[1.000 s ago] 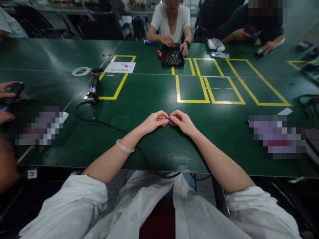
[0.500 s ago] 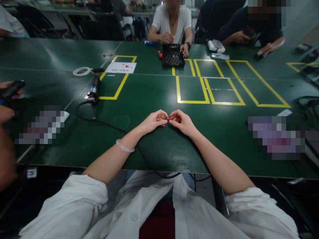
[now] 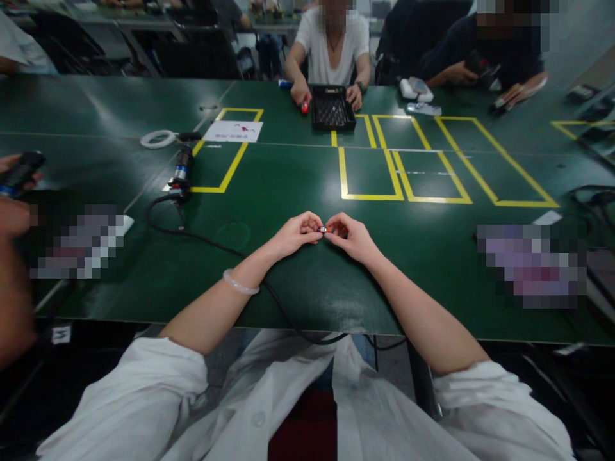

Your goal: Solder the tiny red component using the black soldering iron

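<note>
Between my two hands, low over the green table (image 3: 298, 288), is a tiny part (image 3: 323, 229) with white, dark and orange-red bits; its kind is too small to make out. My left hand (image 3: 300, 232) pinches one end between thumb and fingers. From the other side my right hand (image 3: 349, 235) grips it too, fingertips almost meeting those of the left. Both wrists hover near or rest on the table; a pale bangle (image 3: 240, 282) circles my left wrist. Fingers partly hide the part.
A black electric screwdriver-like tool (image 3: 181, 169) lies at left, its black cable (image 3: 211, 242) passing under my left arm. Beyond it are a white paper (image 3: 234, 131) and a white coil (image 3: 157, 138). A person opposite has a black box (image 3: 333, 107) and a red-handled tool (image 3: 305, 104). Yellow tape (image 3: 372, 196) marks rectangles.
The small part has turned a little between my fingers and shows a white face. Across the table, the person's hand has moved down to the red-handled tool. My arms stay in place.
</note>
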`<state>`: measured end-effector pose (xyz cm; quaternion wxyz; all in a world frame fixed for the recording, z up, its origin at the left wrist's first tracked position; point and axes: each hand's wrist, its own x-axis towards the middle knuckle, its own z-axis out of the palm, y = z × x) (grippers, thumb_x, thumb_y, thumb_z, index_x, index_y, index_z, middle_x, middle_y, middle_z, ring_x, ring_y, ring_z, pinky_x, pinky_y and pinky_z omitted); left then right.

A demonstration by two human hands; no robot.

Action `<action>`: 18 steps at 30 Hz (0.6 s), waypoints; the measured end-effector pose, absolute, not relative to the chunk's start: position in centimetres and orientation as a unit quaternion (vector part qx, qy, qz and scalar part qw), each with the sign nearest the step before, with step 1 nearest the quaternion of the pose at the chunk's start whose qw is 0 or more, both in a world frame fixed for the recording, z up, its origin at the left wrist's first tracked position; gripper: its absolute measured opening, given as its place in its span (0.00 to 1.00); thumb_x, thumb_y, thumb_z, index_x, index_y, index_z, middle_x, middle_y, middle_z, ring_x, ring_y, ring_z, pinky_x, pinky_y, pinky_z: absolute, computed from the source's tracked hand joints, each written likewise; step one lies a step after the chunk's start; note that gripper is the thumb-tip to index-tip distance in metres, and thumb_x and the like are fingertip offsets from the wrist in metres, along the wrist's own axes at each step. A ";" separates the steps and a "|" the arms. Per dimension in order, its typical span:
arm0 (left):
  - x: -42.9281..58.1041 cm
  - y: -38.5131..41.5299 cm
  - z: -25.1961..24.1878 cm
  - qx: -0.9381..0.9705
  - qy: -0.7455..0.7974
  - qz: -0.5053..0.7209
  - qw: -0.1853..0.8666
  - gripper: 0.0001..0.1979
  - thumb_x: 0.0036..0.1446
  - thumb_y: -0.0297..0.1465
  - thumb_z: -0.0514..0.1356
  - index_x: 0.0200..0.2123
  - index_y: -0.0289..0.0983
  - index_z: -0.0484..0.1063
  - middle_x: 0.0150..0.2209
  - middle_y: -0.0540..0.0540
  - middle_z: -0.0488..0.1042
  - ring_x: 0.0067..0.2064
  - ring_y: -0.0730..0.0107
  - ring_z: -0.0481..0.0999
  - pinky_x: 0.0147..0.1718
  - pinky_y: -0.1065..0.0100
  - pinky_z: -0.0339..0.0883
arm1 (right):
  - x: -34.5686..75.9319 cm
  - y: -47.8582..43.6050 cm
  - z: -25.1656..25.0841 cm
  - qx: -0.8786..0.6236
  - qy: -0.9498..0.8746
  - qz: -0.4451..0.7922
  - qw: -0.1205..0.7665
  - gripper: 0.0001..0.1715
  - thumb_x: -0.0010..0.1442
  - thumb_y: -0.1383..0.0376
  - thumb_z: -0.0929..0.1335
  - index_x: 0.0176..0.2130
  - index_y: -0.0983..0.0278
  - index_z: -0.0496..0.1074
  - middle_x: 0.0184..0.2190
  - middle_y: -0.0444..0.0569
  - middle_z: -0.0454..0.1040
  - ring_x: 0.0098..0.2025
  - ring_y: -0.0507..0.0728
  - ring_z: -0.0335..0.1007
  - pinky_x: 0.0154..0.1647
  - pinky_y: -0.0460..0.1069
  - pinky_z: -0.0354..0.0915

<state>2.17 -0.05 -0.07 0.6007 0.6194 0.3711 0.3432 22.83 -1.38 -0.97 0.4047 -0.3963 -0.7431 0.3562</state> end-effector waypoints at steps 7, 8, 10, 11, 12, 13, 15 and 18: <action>2.2 0.0 0.0 0.617 0.369 0.344 0.604 0.16 0.49 0.28 0.68 0.40 0.32 0.67 0.34 0.49 0.71 0.34 0.77 0.72 0.34 0.73 0.69 | 22.8 -1.5 -0.6 -0.397 -0.755 0.343 0.393 0.07 0.60 0.61 0.70 0.38 0.62 0.70 0.32 0.45 0.74 0.30 0.52 0.67 0.32 0.48 0.64; 2.2 0.0 -0.1 0.615 0.370 0.345 0.605 0.16 0.49 0.28 0.68 0.40 0.32 0.67 0.35 0.49 0.71 0.34 0.77 0.72 0.34 0.73 0.69 | 22.8 -1.5 -0.6 -0.396 -0.757 0.341 0.393 0.07 0.60 0.62 0.69 0.38 0.62 0.70 0.33 0.46 0.74 0.30 0.52 0.67 0.32 0.48 0.64; 2.2 -0.1 -0.1 0.612 0.371 0.348 0.606 0.17 0.48 0.27 0.68 0.39 0.33 0.67 0.35 0.48 0.71 0.34 0.77 0.72 0.34 0.72 0.69 | 22.8 -1.5 -0.6 -0.393 -0.760 0.338 0.394 0.06 0.59 0.62 0.69 0.38 0.62 0.70 0.33 0.46 0.74 0.31 0.52 0.68 0.33 0.48 0.64; 2.2 -0.1 -0.1 0.611 0.372 0.349 0.606 0.17 0.48 0.27 0.69 0.39 0.33 0.67 0.35 0.48 0.71 0.34 0.77 0.72 0.34 0.72 0.69 | 22.8 -1.5 -0.6 -0.392 -0.761 0.336 0.393 0.06 0.59 0.63 0.69 0.38 0.62 0.70 0.33 0.46 0.74 0.31 0.52 0.68 0.33 0.49 0.64; 2.2 -0.1 -0.1 0.610 0.372 0.349 0.606 0.17 0.48 0.27 0.69 0.39 0.33 0.67 0.35 0.48 0.71 0.34 0.77 0.72 0.34 0.72 0.69 | 22.8 -1.5 -0.7 -0.391 -0.762 0.335 0.393 0.06 0.59 0.63 0.69 0.38 0.62 0.70 0.33 0.46 0.74 0.31 0.52 0.68 0.33 0.49 0.64; 2.3 -0.1 -0.1 0.609 0.374 0.349 0.606 0.17 0.48 0.26 0.69 0.39 0.33 0.67 0.35 0.48 0.71 0.34 0.77 0.72 0.34 0.72 0.69 | 22.8 -1.5 -0.7 -0.392 -0.762 0.334 0.393 0.06 0.59 0.63 0.69 0.38 0.62 0.70 0.33 0.46 0.74 0.31 0.52 0.68 0.33 0.49 0.64; 2.3 0.0 -0.2 0.608 0.376 0.349 0.606 0.16 0.48 0.26 0.68 0.39 0.32 0.67 0.35 0.48 0.72 0.34 0.77 0.72 0.35 0.72 0.70 | 22.8 -1.5 -0.7 -0.392 -0.762 0.334 0.393 0.06 0.59 0.64 0.69 0.38 0.62 0.70 0.34 0.46 0.74 0.31 0.52 0.68 0.33 0.49 0.64; 2.2 0.0 -0.2 0.608 0.377 0.346 0.608 0.17 0.48 0.25 0.68 0.40 0.32 0.67 0.36 0.47 0.72 0.36 0.76 0.73 0.35 0.71 0.70 | 22.8 -1.5 -0.7 -0.391 -0.757 0.341 0.398 0.07 0.59 0.63 0.69 0.38 0.62 0.69 0.33 0.45 0.73 0.30 0.52 0.67 0.33 0.49 0.64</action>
